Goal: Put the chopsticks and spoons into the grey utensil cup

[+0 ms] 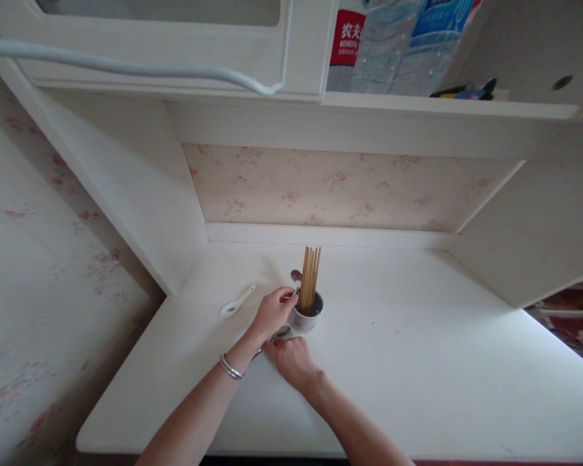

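My left hand, with silver bangles at the wrist, pinches a metal spoon at the rim of a pale patterned cup. The spoon's bowl points up; its lower end is hidden. A bundle of wooden chopsticks stands upright in the cup. Just in front, my right hand has its fingers closed on a second metal spoon, low over the tabletop. Part of that spoon's handle shows past my fingertips. Left of the cup, a white ceramic spoon lies on the white table.
Side panels flank the table, with a flowered wall panel at the back. A shelf above holds plastic water bottles. A white cable crosses in front of the cabinet door.
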Demonstrator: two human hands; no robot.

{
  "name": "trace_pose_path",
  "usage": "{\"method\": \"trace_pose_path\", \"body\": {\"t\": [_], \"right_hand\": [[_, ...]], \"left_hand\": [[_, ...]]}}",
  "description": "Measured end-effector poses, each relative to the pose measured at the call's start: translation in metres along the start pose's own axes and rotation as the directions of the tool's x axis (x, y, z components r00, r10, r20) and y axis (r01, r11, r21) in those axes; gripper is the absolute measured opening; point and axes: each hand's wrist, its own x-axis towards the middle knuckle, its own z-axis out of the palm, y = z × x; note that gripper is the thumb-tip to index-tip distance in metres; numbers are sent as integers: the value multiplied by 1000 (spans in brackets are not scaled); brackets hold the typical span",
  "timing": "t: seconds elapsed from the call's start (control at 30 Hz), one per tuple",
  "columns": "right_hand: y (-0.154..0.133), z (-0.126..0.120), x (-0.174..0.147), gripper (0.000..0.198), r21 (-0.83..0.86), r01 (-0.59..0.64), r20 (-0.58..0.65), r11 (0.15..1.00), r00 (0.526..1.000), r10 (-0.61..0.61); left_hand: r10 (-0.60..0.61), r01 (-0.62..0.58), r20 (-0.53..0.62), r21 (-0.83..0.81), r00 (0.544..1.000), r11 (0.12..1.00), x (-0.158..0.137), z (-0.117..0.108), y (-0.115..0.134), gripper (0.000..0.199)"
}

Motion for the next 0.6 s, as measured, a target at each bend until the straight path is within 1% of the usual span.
{"method": "trace_pose_path", "body": {"t": [0.17,0.3,0.47,0.6], "right_hand": [[4,2,-10,21,-2,-52,-19,999,998,52],[4,3,-10,31,14,-91,-37,996,995,91],[7,2,-5,24,12,-74,-25,997,997,75],[9,1,-7,25,6,-75,-35,997,997,75]], "left_hand": [[4,-4,8,10,1000,1000,1,-1,0,31],[-1,1,17,1,1000,1000,1,-1,0,30],[-3,3,1,5,1000,1000,-1,-4,3,30],[-22,22,-23,11,999,1000,-3,-10,3,30]]}}
